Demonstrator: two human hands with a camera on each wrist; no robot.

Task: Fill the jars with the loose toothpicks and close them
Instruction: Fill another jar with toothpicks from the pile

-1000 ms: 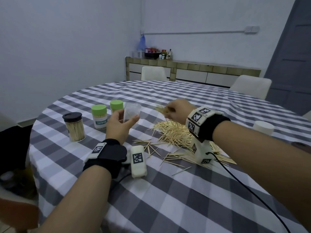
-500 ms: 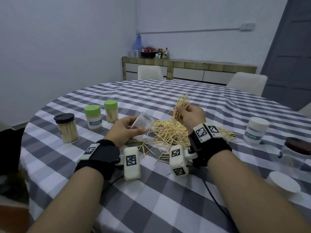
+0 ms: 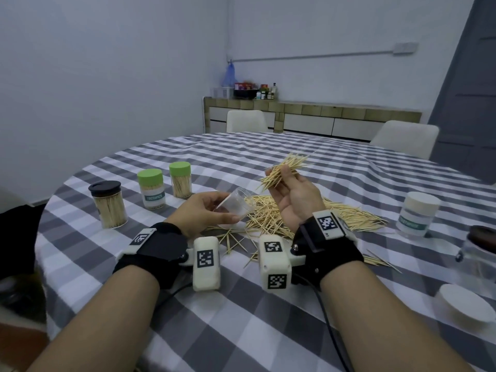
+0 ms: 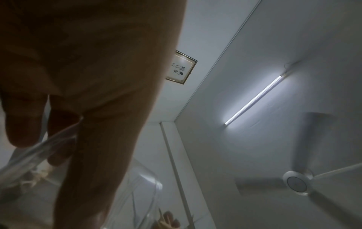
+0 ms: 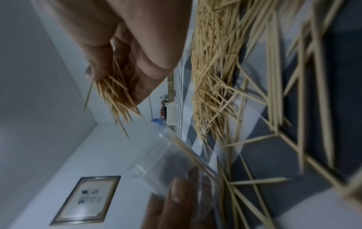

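Bundle (image 3: 284,171) raised – jar (image 3: 236,204) tilted beneath.

Two white chairs (image 3: 246,121) stand at the far side of the checked surface (image 3: 241,331). Behind them a long sideboard (image 3: 349,118) carries bottles (image 3: 265,93). A ceiling fan (image 4: 296,183) hangs near a lit tube light (image 4: 254,100).

Closed jars filled with toothpicks, three: one black-lidded (image 3: 107,205) and two green-lidded (image 3: 150,187) (image 3: 180,179), near the table's left edge. Open clear jar (image 3: 236,204), one. White-lidded jar (image 3: 417,213), one. Loose white lid (image 3: 464,307), one, near the right edge. Chairs (image 3: 245,120) (image 3: 405,142), two.
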